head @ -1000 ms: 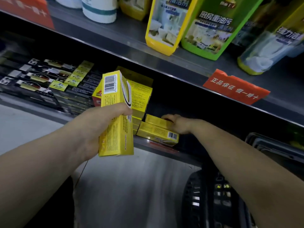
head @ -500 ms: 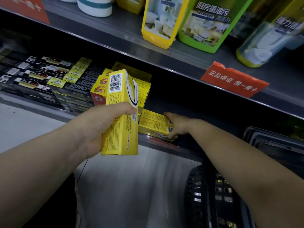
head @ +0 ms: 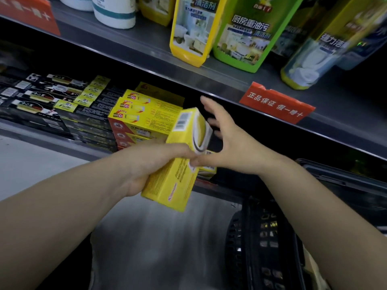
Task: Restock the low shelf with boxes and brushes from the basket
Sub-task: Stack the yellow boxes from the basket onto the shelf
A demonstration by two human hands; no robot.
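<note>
On the dim low shelf (head: 52, 139) sits a stack of yellow boxes (head: 144, 116). Before it, the left hand (head: 150, 162) clamps its fingers round a tilted yellow box (head: 176, 181); the right hand (head: 232, 143), fingers apart, is just beside it.

The box (head: 167, 181) you held was bright yellow with small red print. Its top end carried a white patch of black barcode stripes and a white face with a dark ring. At eleven o'clock from it, the stacked boxes (head: 146, 116) were yellow on top and red at the ends. At nine o'clock, the packs (head: 41, 101) were black with yellow-green labels. At two o'clock, the tag (head: 276, 104) was red with white characters. At twelve o'clock, one bottle (head: 192, 32) was yellow and its neighbour bottle (head: 245, 38) green. At five o'clock, the basket (head: 261, 248) was black lattice.
</note>
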